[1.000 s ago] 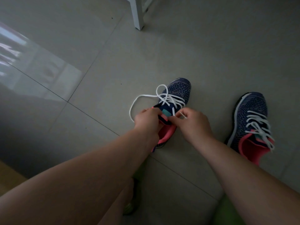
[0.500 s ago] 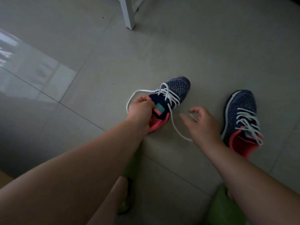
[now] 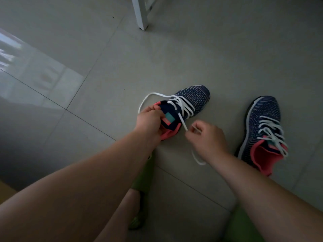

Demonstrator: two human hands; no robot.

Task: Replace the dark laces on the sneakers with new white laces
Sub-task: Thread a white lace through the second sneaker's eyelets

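- The sneaker (image 3: 188, 103) being laced lies mid-floor, toe pointing away, its white lace (image 3: 181, 109) crossed through the eyelets with one end looping off to the left.
- The left hand (image 3: 148, 123) grips its pink collar at the heel.
- The right hand (image 3: 206, 137), just right of it, seems to pinch the other lace end; it's blurred.
- The second sneaker (image 3: 262, 130) sits farther right, white-laced.
- A white furniture leg (image 3: 140, 14) stands on the tiled floor (image 3: 87, 49), far off.
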